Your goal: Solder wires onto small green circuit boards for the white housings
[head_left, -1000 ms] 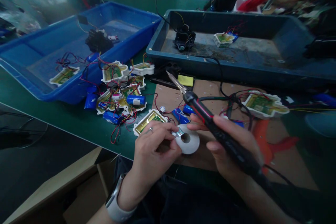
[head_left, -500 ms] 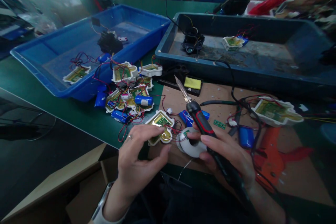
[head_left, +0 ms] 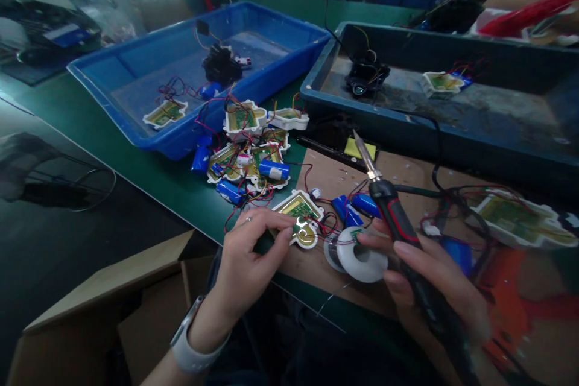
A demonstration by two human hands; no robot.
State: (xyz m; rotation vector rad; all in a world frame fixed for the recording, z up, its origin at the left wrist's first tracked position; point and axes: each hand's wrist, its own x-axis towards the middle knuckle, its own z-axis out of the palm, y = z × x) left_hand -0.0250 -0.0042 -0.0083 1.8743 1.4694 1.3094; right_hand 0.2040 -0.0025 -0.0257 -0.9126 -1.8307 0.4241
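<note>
My left hand is pinched at the near edge of a white housing with a green board inside; what lies between its fingertips is too small to make out. A soldering iron rests in my right hand, its tip pointing up and away. The right fingertips are beside a white solder spool, with a small green board at its top. Thin red and black wires run from the housing towards the spool. Blue cylinders lie behind it.
A pile of wired housings is at left centre, before a blue bin. Behind the brown board stands a dark bin. A yellow sponge, an orange tool and a large housing are nearby. A person's arm shows top right.
The view has swung left, so things appear further right. My left thumb and index finger have closed together near the housing. The right hand still holds the iron.
</note>
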